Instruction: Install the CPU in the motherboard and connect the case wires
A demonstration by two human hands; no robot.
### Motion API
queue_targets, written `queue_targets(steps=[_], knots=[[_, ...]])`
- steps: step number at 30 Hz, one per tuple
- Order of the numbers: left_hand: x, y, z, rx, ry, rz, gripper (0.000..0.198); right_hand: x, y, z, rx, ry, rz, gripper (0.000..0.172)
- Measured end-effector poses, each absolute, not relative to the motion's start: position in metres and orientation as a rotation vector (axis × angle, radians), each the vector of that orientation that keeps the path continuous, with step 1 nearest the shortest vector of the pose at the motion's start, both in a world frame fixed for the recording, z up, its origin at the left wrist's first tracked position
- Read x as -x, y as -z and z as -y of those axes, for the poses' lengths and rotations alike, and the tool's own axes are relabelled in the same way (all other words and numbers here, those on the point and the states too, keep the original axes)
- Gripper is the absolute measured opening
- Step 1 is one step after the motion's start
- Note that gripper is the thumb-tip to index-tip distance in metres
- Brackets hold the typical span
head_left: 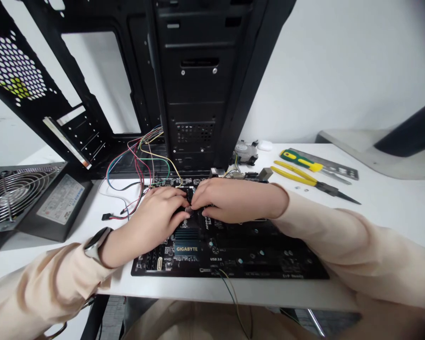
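Watching through the head camera, I see the left hand (156, 219) and the right hand (233, 200) meeting at the centre of the frame, their curled fingertips (195, 200) pressed close together over a small dark part on the board. I can't tell whether they are pinching it, because the fingers hide it. Beneath them, a black Gigabyte motherboard (255, 250) lies flat at lower centre on a white table (233, 293). A silver-cased smartwatch (97, 243) sits on the left wrist, and loose beige sleeves (368, 250) cover both forearms.

Thin red, blue, green and yellow wires (141, 160) curl across the table just above the left hand. Further left, a black power supply unit with a round metal fan grille (24, 198) lies at the frame's left edge. Upper centre, a black metal computer case (194, 80) stands upright. To the right lie a small round cooling fan (246, 152), yellow-handled long-nose pliers (315, 182), a green-and-yellow screwdriver (301, 160) and a perforated metal plate (340, 165).
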State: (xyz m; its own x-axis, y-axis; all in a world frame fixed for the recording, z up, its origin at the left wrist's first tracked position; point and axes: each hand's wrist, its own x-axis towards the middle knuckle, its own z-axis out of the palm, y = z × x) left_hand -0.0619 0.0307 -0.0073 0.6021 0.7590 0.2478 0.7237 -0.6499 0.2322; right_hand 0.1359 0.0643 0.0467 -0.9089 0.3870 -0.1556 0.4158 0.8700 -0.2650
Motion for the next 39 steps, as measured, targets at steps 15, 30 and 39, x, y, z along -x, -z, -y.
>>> queue_targets(steps=[15,30,39], knots=[[0.062,0.007,-0.034,-2.768,-0.457,-1.209,0.015,-0.140,-0.044,-0.072,-0.722,0.551,-2.953,0.032],[0.062,0.008,-0.032,-2.756,-0.514,-1.205,0.014,-0.131,-0.038,-0.052,-0.597,0.030,-2.877,0.034],[0.061,0.008,-0.032,-2.732,-0.519,-1.205,0.017,-0.122,-0.037,-0.042,-0.682,-0.083,-2.837,0.020]])
